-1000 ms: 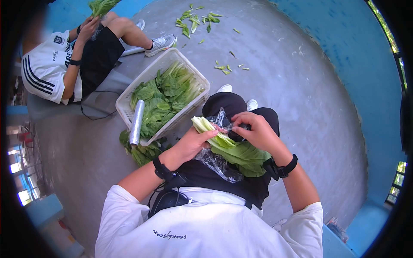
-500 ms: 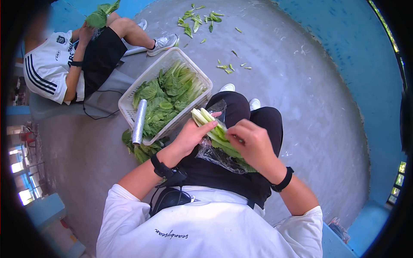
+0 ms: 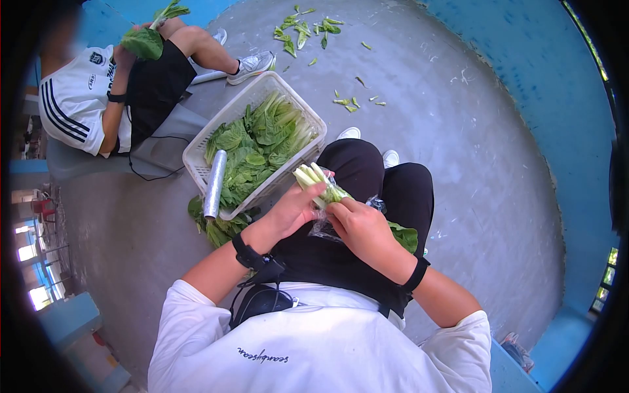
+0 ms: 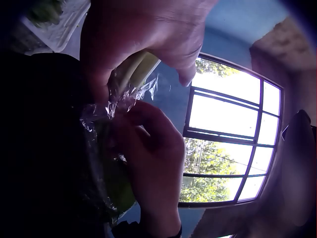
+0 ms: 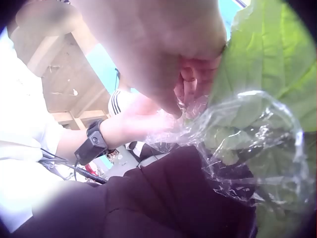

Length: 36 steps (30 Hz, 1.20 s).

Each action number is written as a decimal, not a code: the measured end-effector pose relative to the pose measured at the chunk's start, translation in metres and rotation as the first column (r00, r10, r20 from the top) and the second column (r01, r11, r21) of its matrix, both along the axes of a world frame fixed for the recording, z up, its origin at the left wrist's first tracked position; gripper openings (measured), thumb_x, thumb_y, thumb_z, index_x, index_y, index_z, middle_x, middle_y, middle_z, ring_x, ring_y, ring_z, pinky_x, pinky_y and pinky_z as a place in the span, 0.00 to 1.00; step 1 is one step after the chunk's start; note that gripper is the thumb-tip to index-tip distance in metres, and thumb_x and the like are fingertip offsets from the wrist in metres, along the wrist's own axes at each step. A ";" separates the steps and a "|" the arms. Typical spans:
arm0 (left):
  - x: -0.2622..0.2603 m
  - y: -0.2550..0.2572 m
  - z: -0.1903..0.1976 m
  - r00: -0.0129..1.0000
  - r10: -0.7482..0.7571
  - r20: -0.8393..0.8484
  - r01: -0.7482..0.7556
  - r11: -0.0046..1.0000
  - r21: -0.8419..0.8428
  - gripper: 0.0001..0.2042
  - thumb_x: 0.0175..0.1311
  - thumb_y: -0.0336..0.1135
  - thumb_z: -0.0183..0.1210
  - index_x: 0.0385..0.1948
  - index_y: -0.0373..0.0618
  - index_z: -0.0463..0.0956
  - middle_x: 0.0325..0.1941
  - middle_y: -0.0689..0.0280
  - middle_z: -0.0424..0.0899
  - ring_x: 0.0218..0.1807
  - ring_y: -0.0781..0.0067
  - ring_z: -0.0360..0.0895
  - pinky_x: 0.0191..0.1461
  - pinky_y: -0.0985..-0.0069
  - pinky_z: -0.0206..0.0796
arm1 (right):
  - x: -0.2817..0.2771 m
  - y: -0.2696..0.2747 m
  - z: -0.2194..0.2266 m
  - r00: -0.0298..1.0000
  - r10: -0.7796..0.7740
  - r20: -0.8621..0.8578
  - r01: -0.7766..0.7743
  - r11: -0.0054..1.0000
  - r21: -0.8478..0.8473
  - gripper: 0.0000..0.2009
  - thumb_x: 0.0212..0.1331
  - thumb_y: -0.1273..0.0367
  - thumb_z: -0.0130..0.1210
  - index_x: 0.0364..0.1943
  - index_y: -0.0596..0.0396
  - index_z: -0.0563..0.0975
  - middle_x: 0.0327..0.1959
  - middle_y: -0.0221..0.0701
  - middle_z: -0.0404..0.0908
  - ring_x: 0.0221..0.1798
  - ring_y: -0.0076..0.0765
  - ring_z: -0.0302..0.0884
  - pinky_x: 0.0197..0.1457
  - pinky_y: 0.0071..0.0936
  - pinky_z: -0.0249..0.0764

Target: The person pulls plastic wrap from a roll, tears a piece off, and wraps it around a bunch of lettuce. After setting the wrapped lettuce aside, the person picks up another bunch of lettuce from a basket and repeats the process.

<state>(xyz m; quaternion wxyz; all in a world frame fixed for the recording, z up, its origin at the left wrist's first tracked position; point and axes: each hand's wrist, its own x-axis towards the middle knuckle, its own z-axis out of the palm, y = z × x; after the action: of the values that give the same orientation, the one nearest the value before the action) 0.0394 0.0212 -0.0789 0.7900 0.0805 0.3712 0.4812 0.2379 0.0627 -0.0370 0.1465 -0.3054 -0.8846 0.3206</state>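
A bunch of leafy greens [image 3: 404, 237] lies across the lap, its pale stalks [image 3: 310, 175] pointing up and left. My left hand [image 3: 292, 208] grips the bunch near the stalk ends, thumb on top. Clear plastic film [image 3: 320, 229] is wrapped round the stalks and hangs loose below. With bent fingers my right hand [image 3: 370, 234] pinches the film against the stalks, just right of the left hand. In the right wrist view, loose film [image 5: 233, 144] spreads beside a broad green leaf [image 5: 270, 59]. The left wrist view shows crinkled film [image 4: 119, 94] between both hands.
A white crate [image 3: 194, 154] of greens stands front left, with a film roll [image 3: 215, 184] on its near edge. More greens [image 3: 219, 230] lie beside it on the floor. Another person [image 3: 78, 105] sits at the upper left holding greens. Leaf scraps [image 3: 302, 34] are scattered on the floor.
My right hand has moved left and down onto the stalks, close to my left hand, and the film is now gathered there. The seated person's greens have tilted lower.
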 end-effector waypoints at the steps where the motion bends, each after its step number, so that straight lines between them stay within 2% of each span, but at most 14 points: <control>1: 0.004 -0.002 0.002 0.995 -0.015 -0.101 0.017 1.000 0.024 0.22 0.75 0.33 0.57 0.67 0.44 0.66 0.58 0.59 0.79 0.60 0.70 0.79 0.60 0.65 0.75 | -0.001 -0.001 0.000 1.000 0.002 0.011 -0.002 1.000 0.020 0.07 0.62 0.72 0.60 0.40 0.58 0.77 0.35 0.37 0.79 0.39 0.46 0.82 0.40 0.41 0.80; 2: 0.006 -0.002 0.003 0.979 -0.027 -0.201 0.037 0.998 0.046 0.21 0.75 0.33 0.57 0.67 0.45 0.66 0.58 0.60 0.78 0.60 0.70 0.79 0.60 0.65 0.75 | -0.001 -0.004 0.000 1.000 0.004 0.022 -0.005 0.999 0.040 0.08 0.62 0.71 0.60 0.41 0.60 0.77 0.36 0.37 0.79 0.41 0.45 0.82 0.42 0.40 0.80; 5: 0.008 0.001 0.002 0.958 -0.041 -0.283 0.045 0.999 0.006 0.19 0.75 0.30 0.57 0.64 0.46 0.67 0.56 0.63 0.77 0.58 0.71 0.79 0.61 0.67 0.74 | -0.002 -0.014 0.010 0.988 0.058 0.142 -0.069 0.995 0.075 0.15 0.62 0.69 0.61 0.48 0.65 0.77 0.41 0.38 0.78 0.48 0.42 0.80 0.50 0.37 0.79; 9: 0.005 -0.002 -0.009 0.981 -0.019 -0.191 0.020 1.000 0.006 0.16 0.76 0.29 0.54 0.61 0.45 0.68 0.55 0.62 0.77 0.58 0.70 0.79 0.61 0.67 0.74 | 0.008 -0.029 0.028 0.970 0.113 0.213 -0.123 0.992 0.033 0.28 0.62 0.65 0.61 0.62 0.70 0.72 0.52 0.43 0.77 0.56 0.42 0.75 0.62 0.33 0.74; 10: 0.006 -0.004 -0.011 0.987 -0.001 -0.162 0.004 1.000 0.022 0.16 0.75 0.29 0.53 0.61 0.45 0.67 0.55 0.62 0.77 0.58 0.70 0.79 0.61 0.67 0.74 | 0.012 -0.032 0.031 0.970 0.137 0.201 -0.127 0.990 -0.064 0.30 0.63 0.65 0.61 0.66 0.72 0.69 0.62 0.48 0.74 0.62 0.47 0.73 0.68 0.34 0.71; 13: 0.005 -0.003 -0.011 0.992 0.023 -0.128 -0.019 0.999 0.034 0.15 0.75 0.28 0.52 0.60 0.45 0.68 0.55 0.61 0.77 0.58 0.69 0.79 0.62 0.66 0.75 | 0.021 -0.039 0.037 0.975 0.191 0.116 -0.174 0.974 -0.146 0.30 0.65 0.65 0.60 0.65 0.73 0.69 0.68 0.51 0.71 0.69 0.51 0.69 0.73 0.36 0.68; 14: 0.004 -0.004 -0.011 0.992 0.026 -0.125 -0.022 0.999 0.031 0.15 0.75 0.28 0.51 0.60 0.44 0.68 0.55 0.61 0.77 0.58 0.68 0.79 0.62 0.65 0.75 | 0.023 -0.040 0.039 0.981 0.176 0.078 -0.154 0.961 -0.229 0.28 0.64 0.67 0.61 0.65 0.71 0.70 0.71 0.53 0.68 0.71 0.54 0.68 0.74 0.39 0.67; 17: 0.004 -0.005 -0.013 0.993 0.024 -0.117 -0.020 0.999 0.035 0.15 0.74 0.27 0.51 0.60 0.44 0.68 0.55 0.61 0.77 0.59 0.68 0.79 0.63 0.65 0.75 | 0.028 -0.025 0.049 0.983 0.174 -0.057 -0.183 0.944 -0.274 0.21 0.61 0.71 0.63 0.58 0.65 0.78 0.64 0.50 0.75 0.65 0.54 0.75 0.68 0.40 0.74; 20: 0.003 -0.005 -0.010 0.992 0.020 -0.123 -0.015 0.999 0.043 0.14 0.74 0.27 0.50 0.59 0.44 0.67 0.55 0.60 0.77 0.59 0.68 0.78 0.63 0.65 0.74 | 0.034 -0.007 0.055 0.997 0.018 -0.081 -0.039 0.966 -0.255 0.13 0.57 0.75 0.64 0.47 0.60 0.82 0.54 0.43 0.83 0.56 0.52 0.81 0.59 0.40 0.79; 23: 0.003 -0.004 -0.005 0.990 0.004 -0.138 0.000 0.999 0.033 0.14 0.74 0.27 0.50 0.59 0.44 0.67 0.56 0.60 0.77 0.59 0.67 0.78 0.64 0.64 0.74 | 0.039 0.010 0.054 0.990 -0.115 -0.081 0.107 0.989 -0.097 0.10 0.54 0.78 0.64 0.41 0.58 0.82 0.48 0.38 0.85 0.52 0.49 0.82 0.54 0.38 0.81; 27: 0.002 -0.005 -0.007 0.991 0.005 -0.137 0.000 0.999 0.038 0.14 0.74 0.27 0.50 0.59 0.44 0.67 0.56 0.61 0.77 0.59 0.67 0.78 0.65 0.64 0.73 | 0.036 0.029 0.046 0.986 -0.156 -0.053 0.163 0.970 0.182 0.11 0.50 0.79 0.63 0.40 0.56 0.82 0.46 0.35 0.84 0.49 0.48 0.81 0.52 0.39 0.80; 31: 0.002 -0.005 -0.010 0.990 0.010 -0.140 -0.004 0.999 0.046 0.14 0.74 0.27 0.50 0.59 0.44 0.67 0.56 0.61 0.77 0.59 0.67 0.78 0.65 0.64 0.73 | 0.053 0.028 0.028 0.995 -0.047 0.090 0.048 0.999 -0.005 0.07 0.52 0.76 0.64 0.36 0.54 0.83 0.36 0.30 0.84 0.41 0.44 0.81 0.45 0.40 0.78; 32: 0.003 -0.006 -0.010 0.990 0.015 -0.142 -0.008 0.999 0.048 0.14 0.74 0.27 0.50 0.59 0.44 0.67 0.56 0.61 0.77 0.59 0.67 0.78 0.65 0.64 0.73 | 0.054 0.026 0.030 0.994 -0.083 0.075 0.080 0.996 0.039 0.05 0.53 0.74 0.65 0.34 0.54 0.83 0.31 0.29 0.83 0.37 0.42 0.80 0.42 0.39 0.77; 36: 0.003 -0.004 -0.013 0.987 0.076 -0.139 -0.075 0.997 0.010 0.14 0.75 0.29 0.50 0.60 0.43 0.68 0.57 0.61 0.77 0.60 0.66 0.78 0.63 0.63 0.74 | 0.051 0.017 0.043 0.997 -0.072 -0.029 0.076 0.985 0.153 0.04 0.54 0.73 0.65 0.34 0.53 0.83 0.30 0.31 0.82 0.36 0.41 0.80 0.41 0.36 0.77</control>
<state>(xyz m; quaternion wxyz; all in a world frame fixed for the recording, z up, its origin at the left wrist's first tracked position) 0.0425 0.0170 -0.0922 0.7433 0.1016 0.4271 0.5048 0.2889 0.0798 0.0063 0.1916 -0.3220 -0.8930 0.2492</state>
